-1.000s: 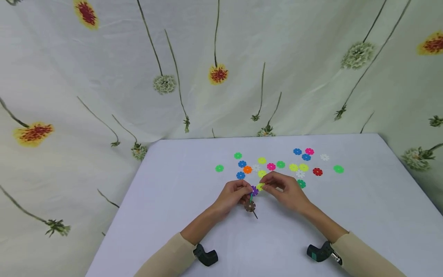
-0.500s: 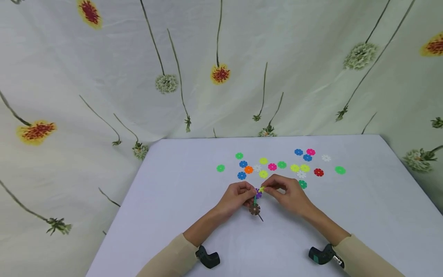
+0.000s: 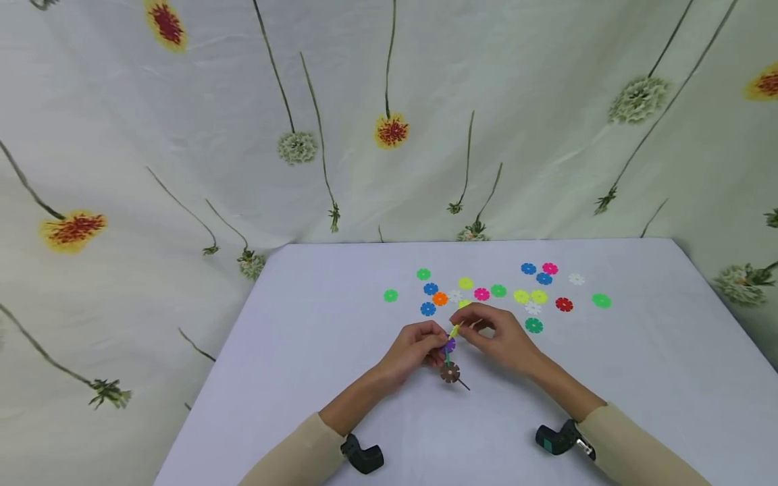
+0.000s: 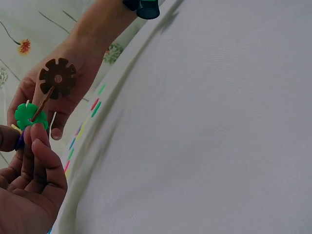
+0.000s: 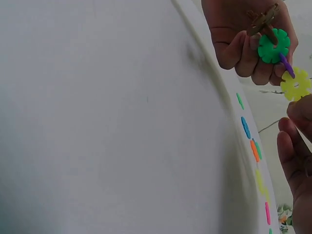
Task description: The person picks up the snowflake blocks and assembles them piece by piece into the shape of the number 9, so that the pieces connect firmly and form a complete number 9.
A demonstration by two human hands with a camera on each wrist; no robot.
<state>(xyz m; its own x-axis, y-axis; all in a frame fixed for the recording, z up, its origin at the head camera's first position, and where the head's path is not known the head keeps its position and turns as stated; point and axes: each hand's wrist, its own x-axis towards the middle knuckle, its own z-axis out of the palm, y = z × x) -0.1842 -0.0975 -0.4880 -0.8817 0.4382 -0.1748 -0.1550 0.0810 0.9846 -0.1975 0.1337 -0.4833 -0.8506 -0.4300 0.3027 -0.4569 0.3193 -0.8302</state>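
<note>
My left hand (image 3: pixel 416 347) pinches a small chain of notched plastic discs above the table. The chain has a purple disc (image 5: pixel 286 65), a green disc (image 4: pixel 30 116) and brown discs, one brown disc (image 4: pixel 57 78) facing the left wrist camera and another seen edge-on. Between thumb and fingers, my right hand (image 3: pixel 498 337) holds a yellow disc (image 5: pixel 296 85) by its rim. In the right wrist view the yellow disc meets the purple one; whether their slots interlock I cannot tell. Fingers partly cover the purple disc.
Several loose notched discs lie flat beyond the hands on the white table (image 3: pixel 316 324), among them an orange disc (image 3: pixel 439 298), a red disc (image 3: pixel 564 304) and a pink disc (image 3: pixel 481 293). A flower-printed cloth (image 3: pixel 340 169) hangs behind the table.
The yellow disc has turned from face-on to nearly edge-on in the head view, staying against the purple disc. The chain has tilted slightly. Both hands keep their hold.
</note>
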